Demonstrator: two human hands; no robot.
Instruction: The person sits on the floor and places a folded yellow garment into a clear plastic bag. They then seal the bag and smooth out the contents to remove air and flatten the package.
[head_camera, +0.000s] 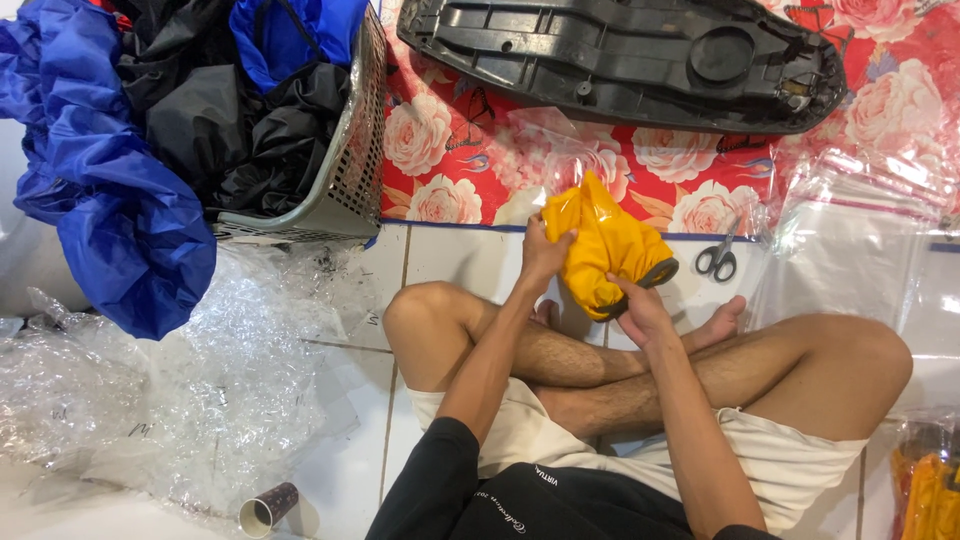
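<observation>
A bunched yellow fabric cover with a black elastic edge (606, 244) is held above my crossed legs. My left hand (541, 255) grips its left side near the top. Lower down on the right, my right hand (638, 308) pinches the cover close to the black edge. I sit cross-legged on a white tiled floor (450, 262).
Small scissors (717, 260) lie just right of the cover. A black plastic seat base (620, 60) rests on a red floral mat (450, 150). A grey basket (345, 170) holds blue and black fabric. Clear plastic bags (190, 380) and a cardboard tube (268, 508) lie at left.
</observation>
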